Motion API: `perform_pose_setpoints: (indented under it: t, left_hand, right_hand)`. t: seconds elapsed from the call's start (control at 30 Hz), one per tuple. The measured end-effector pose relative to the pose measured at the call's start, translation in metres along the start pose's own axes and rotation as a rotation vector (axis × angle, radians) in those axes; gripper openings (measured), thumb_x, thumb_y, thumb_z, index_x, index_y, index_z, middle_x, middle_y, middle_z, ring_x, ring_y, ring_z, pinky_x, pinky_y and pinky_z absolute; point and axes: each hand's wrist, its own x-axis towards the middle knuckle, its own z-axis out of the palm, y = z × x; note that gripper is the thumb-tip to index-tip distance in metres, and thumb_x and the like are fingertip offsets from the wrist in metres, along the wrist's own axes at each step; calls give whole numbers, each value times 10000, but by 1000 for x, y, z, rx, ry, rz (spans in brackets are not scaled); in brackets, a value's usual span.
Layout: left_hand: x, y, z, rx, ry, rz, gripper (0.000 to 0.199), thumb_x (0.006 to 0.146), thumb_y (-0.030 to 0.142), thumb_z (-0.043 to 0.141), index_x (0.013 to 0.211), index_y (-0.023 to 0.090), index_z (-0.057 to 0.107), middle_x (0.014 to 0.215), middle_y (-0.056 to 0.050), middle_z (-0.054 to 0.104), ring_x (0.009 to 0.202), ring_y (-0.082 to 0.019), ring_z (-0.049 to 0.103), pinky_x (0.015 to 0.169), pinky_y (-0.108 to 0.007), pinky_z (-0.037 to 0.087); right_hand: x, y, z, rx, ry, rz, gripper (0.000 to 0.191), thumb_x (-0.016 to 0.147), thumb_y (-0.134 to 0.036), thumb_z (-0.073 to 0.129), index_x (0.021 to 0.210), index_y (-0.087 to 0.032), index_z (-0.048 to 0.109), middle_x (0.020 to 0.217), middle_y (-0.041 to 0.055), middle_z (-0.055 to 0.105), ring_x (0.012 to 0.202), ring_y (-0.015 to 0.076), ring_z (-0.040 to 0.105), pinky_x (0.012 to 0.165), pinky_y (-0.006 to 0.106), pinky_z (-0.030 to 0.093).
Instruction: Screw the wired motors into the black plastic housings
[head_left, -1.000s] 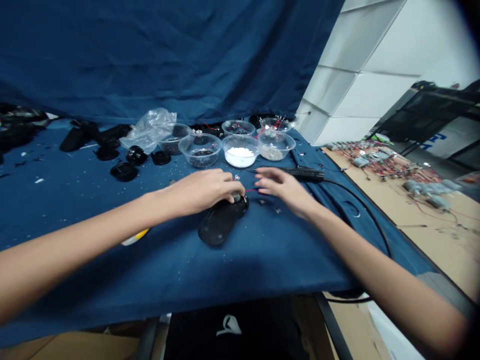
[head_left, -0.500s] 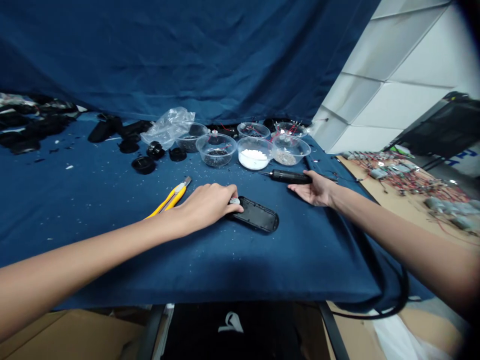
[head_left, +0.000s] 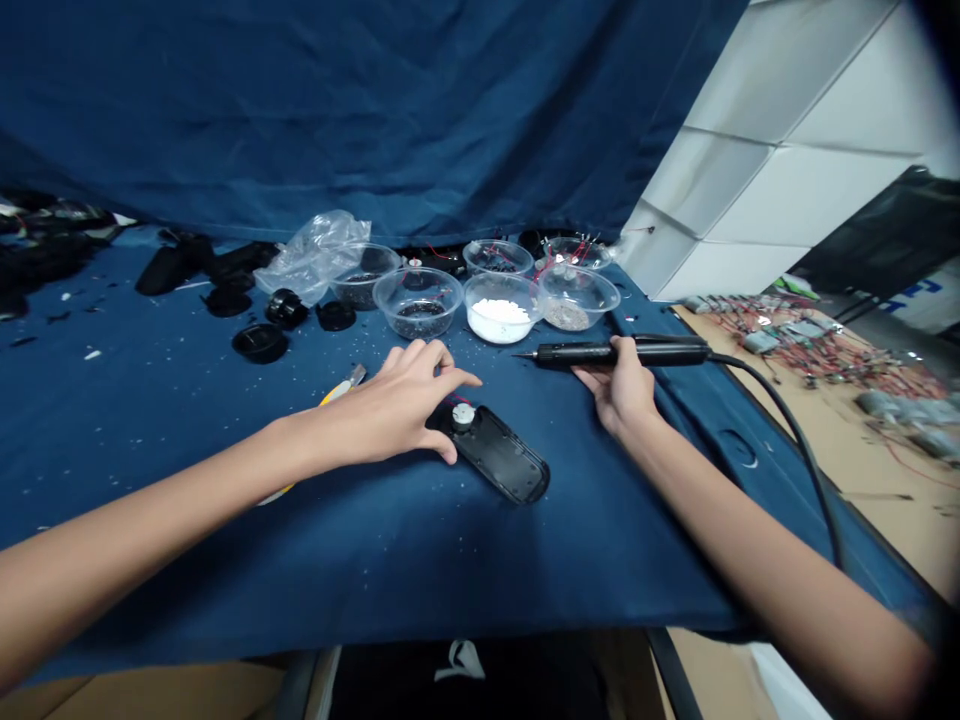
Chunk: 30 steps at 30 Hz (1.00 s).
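Left: black caps [head_left: 259, 343] on blue cloth worktop [head_left: 262, 570], clear plastic bag [head_left: 315, 258] behind. Yellow cutter [head_left: 345, 388] partly under left forearm. Left hand [head_left: 409, 400]: grip spread, thumb and index apart, beside round metal part [head_left: 463, 414] at the upper end of the open black casing [head_left: 504, 458], which lies mid-worktop. Clear tubs behind, one with white bits [head_left: 501, 312]. Right hand [head_left: 621, 385]: grip closed round black corded screwdriver [head_left: 622, 352], tip pointing left. Far right: wired grey parts [head_left: 802, 335] on board.
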Motion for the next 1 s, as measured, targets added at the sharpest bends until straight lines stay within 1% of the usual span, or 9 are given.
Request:
perform_pose_setpoints:
  t: [0.13,0.23,0.3,0.4,0.47,0.63,0.73,0.9,1.0]
  left_hand:
    - [11,3,-6,-82,-137,95,751,771,440,733,1422,344,370,1380,-52,434,1203,-266,387,978,-364,311]
    - [20,2,-4,-184,-260,21,839,743,413,765,1451,353,321,1395,-39,456,1230,-252,399,964,-326,332]
    - [22,0,0,-227,-291,-12,816,734,442,764,1437,352,358,1366,-37,489,1212,-248,427,952,-315,348]
    - [21,-4,9,-252,-235,-2,718,725,538,734,1361,335,471,1299,-34,545,1190,-248,455,971,-331,351]
    - [18,-5,16,-261,-190,-23,700,715,579,720,1326,319,501,1269,-36,563,1169,-250,473,964,-344,371]
    - [10,7,39,-286,-18,-91,657,758,557,693,1286,219,496,1210,-72,578,1101,-244,527,933,-363,426]
    - [4,17,48,-291,69,-108,640,793,555,659,1292,200,472,1195,-75,580,1104,-237,532,942,-369,434]
    - [1,23,41,-274,33,-177,694,811,591,616,1361,222,411,1302,-90,514,1146,-264,536,934,-389,464]
    - [3,24,32,-264,-11,-142,625,836,564,604,1346,246,431,1322,-90,487,1097,-258,576,874,-368,497]
  right_hand:
    - [-1,2,-1,13,4,-41,165,836,-297,551,788,-141,526,664,2,603,672,137,654,744,333,596]
    - [-1,2,-2,17,-18,-34,161,830,-297,555,782,-147,524,675,5,604,682,138,656,750,333,594]
    - [0,3,-3,20,-26,-27,165,825,-304,560,779,-149,525,678,5,605,683,140,655,748,336,594]
    - [2,3,-5,27,-33,-24,183,816,-316,574,776,-142,535,684,16,609,683,151,656,744,348,595]
    - [3,3,-5,30,-40,-18,187,816,-316,576,777,-137,537,697,26,612,692,158,660,744,353,596]
    - [2,2,-6,6,-46,-19,190,822,-327,568,776,-146,535,703,21,609,731,152,663,766,337,592]
    - [1,4,-5,-1,-38,-45,206,820,-342,568,778,-143,538,719,24,611,744,150,663,777,335,591]
    - [1,11,-5,-11,-12,-165,206,792,-353,593,853,-187,488,719,-32,580,694,137,655,699,355,609]
    - [1,9,-4,-3,32,-236,238,768,-369,606,874,-209,466,697,-53,551,639,143,639,604,355,613]
